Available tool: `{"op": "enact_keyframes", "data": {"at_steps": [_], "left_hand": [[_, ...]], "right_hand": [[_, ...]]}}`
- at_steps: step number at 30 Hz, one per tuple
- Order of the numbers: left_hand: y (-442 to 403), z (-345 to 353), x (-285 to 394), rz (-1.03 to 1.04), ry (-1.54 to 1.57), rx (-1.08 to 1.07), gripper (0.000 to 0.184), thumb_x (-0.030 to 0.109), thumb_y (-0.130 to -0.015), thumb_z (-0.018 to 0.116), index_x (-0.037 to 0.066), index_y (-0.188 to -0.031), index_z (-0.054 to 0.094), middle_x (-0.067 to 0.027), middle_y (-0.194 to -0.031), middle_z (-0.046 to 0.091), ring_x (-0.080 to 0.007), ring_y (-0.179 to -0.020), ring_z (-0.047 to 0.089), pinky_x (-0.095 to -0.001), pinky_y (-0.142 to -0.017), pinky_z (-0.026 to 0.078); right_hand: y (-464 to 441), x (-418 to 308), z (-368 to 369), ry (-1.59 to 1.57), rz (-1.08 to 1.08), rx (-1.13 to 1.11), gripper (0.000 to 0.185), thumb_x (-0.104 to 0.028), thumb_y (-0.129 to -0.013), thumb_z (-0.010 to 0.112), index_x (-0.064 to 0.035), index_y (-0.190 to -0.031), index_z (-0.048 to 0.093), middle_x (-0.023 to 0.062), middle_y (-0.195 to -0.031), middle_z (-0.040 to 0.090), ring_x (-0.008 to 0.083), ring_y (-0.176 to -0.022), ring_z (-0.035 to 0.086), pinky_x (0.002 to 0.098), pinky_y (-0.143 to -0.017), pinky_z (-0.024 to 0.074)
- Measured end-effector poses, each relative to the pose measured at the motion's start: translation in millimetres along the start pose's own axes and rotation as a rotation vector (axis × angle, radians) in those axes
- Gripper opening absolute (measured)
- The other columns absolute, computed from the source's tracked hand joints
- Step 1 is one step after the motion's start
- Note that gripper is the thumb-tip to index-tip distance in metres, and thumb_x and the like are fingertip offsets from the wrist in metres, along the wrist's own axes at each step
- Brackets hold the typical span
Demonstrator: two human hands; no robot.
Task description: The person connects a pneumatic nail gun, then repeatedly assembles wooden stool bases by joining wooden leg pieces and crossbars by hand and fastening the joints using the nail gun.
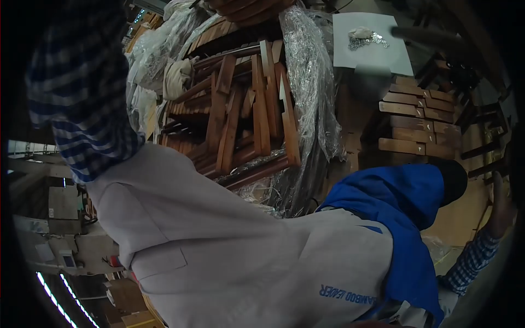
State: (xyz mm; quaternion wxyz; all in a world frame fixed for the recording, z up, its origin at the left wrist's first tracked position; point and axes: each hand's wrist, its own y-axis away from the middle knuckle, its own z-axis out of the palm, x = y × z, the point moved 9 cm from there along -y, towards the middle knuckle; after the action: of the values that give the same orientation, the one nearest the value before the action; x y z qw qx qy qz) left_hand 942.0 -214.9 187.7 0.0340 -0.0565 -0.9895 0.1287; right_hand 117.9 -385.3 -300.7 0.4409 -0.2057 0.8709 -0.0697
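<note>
dimly seen, right hand (500,210) near dark wooden pieces (482,150).

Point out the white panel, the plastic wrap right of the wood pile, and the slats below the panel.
White panel (383,57), head view: bare lower half.
Plastic wrap (314,98), head view: crumpled middle.
Slats (411,123), head view: face of one in the left column.

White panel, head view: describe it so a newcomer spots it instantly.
Find the pile of wooden pieces flanked by clear film. Past its upper right lies a flat white panel, above the brown slats in the picture. Unlike them, it bears small shiny pieces.
</note>
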Motion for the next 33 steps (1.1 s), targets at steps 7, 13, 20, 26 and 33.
{"op": "enact_keyframes", "data": {"at_steps": [7,13,20,26,33], "left_hand": [[-47,88,64,0.201,0.082,0.171,0.050,0.039,-0.082,0.077,0.001,-0.113,0.063,-0.0123,-0.090,0.067,-0.0246,-0.079,0.067,-0.0373,-0.069,0.056],[-100,138,189,0.517,0.257,0.378,0.047,0.037,-0.082,0.077,0.002,-0.111,0.063,-0.0123,-0.086,0.065,-0.0255,-0.075,0.065,-0.0373,-0.067,0.054],[-97,210,258,0.655,0.471,0.579,0.045,0.035,-0.081,0.077,0.004,-0.110,0.061,-0.0124,-0.084,0.061,-0.0285,-0.076,0.061,-0.0388,-0.069,0.051],[27,562,179,-0.033,0.231,-0.555,0.065,0.045,-0.075,0.079,0.000,-0.113,0.054,-0.0189,-0.112,0.059,-0.0353,-0.107,0.057,-0.0433,-0.090,0.051],[59,612,186,-0.004,0.189,-0.546,0.053,0.027,-0.071,0.083,0.005,-0.109,0.054,-0.0162,-0.106,0.062,-0.0336,-0.106,0.058,-0.0432,-0.090,0.052]], "right_hand": [[25,-171,-62,-0.198,-0.019,-0.116,0.063,-0.022,-0.086,0.065,0.0026,-0.141,0.045,0.0142,-0.128,0.057,0.0249,-0.115,0.057,0.0342,-0.096,0.0461],[-6,-489,24,-0.224,0.047,-0.022,0.071,-0.023,-0.079,0.071,0.0036,-0.140,0.045,0.0132,-0.120,0.060,0.0219,-0.107,0.061,0.0314,-0.089,0.0496],[77,-449,-3,0.205,0.369,0.202,0.071,-0.020,-0.074,0.075,0.0060,-0.134,0.046,0.0102,-0.114,0.059,0.0163,-0.101,0.060,0.0281,-0.088,0.0479],[180,-411,-50,-0.074,0.622,0.490,0.065,-0.025,-0.084,0.070,0.0052,-0.135,0.044,0.0047,-0.099,0.056,0.0102,-0.070,0.054,0.0231,-0.060,0.0432],[226,-389,-60,-0.147,0.611,0.595,0.042,-0.022,-0.093,0.061,0.0006,-0.126,0.049,0.0011,-0.087,0.050,0.0099,-0.073,0.048,0.0240,-0.066,0.0405]]}}
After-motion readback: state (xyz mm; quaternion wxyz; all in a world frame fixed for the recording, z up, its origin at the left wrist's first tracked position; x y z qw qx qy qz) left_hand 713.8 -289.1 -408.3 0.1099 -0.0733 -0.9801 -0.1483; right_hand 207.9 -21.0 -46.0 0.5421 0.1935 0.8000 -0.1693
